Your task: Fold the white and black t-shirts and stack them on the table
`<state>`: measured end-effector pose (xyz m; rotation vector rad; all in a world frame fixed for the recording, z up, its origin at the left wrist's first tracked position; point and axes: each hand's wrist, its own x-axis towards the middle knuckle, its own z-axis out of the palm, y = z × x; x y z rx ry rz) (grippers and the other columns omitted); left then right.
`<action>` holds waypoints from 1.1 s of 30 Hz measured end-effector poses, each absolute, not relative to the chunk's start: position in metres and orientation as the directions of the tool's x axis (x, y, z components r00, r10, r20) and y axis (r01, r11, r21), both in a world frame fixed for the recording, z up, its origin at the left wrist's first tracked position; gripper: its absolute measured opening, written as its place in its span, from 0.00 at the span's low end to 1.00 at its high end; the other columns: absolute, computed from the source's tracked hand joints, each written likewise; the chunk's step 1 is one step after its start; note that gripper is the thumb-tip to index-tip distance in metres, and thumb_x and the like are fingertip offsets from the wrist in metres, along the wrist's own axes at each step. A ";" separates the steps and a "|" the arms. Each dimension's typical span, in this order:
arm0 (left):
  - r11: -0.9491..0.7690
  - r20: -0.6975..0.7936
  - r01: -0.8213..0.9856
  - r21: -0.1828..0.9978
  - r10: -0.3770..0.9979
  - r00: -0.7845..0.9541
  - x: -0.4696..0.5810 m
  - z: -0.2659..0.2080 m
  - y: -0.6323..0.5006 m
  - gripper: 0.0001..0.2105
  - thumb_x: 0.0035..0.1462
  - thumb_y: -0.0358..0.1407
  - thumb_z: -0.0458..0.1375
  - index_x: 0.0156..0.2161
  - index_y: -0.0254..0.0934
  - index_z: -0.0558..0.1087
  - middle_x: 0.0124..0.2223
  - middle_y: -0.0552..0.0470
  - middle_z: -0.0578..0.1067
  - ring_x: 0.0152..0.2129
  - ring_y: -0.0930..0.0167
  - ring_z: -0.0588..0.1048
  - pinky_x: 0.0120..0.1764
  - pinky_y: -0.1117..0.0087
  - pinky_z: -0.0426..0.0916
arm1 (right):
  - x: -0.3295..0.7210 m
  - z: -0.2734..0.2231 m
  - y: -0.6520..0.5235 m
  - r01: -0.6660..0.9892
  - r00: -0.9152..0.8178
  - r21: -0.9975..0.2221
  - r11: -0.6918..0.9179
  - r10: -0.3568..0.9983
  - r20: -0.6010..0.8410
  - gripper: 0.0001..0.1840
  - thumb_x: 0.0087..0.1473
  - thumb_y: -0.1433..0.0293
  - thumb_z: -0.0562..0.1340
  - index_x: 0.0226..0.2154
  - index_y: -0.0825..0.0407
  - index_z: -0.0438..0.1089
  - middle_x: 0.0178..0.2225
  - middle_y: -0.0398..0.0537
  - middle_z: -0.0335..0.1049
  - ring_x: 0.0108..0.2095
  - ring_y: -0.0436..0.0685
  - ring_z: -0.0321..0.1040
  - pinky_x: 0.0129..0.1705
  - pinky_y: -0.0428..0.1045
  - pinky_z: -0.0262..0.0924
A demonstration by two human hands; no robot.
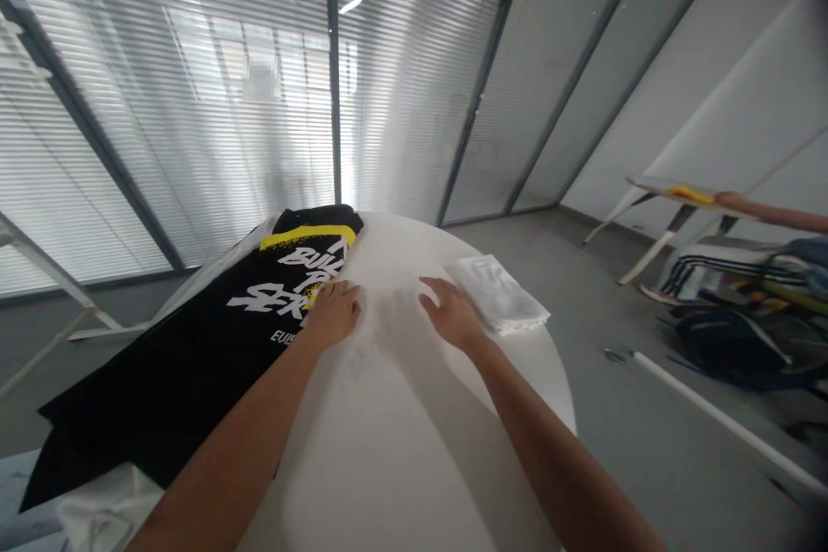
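Over the white table (381,448), has left hand (333,312) loosely spread at the edge of the black printed garment (187,371), lying left; holds right hand (451,315) wide beside folded white cloth (503,295).

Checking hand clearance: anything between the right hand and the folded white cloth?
Nothing visible. The right hand is close by the left side of the folded white cloth; whether they touch is unclear.
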<state>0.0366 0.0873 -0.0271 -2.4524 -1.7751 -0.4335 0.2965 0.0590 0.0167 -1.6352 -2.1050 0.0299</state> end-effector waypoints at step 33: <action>-0.267 0.199 0.811 0.521 0.962 0.189 0.037 -0.008 0.077 0.17 0.56 0.31 0.50 0.48 0.36 0.75 0.54 0.44 0.74 0.54 0.64 0.69 0.59 0.60 0.58 | 0.287 -0.021 0.048 0.943 -0.299 -0.084 0.321 0.933 0.202 0.27 0.65 0.56 0.47 0.62 0.45 0.58 0.65 0.54 0.53 0.64 0.64 0.48 0.61 0.64 0.43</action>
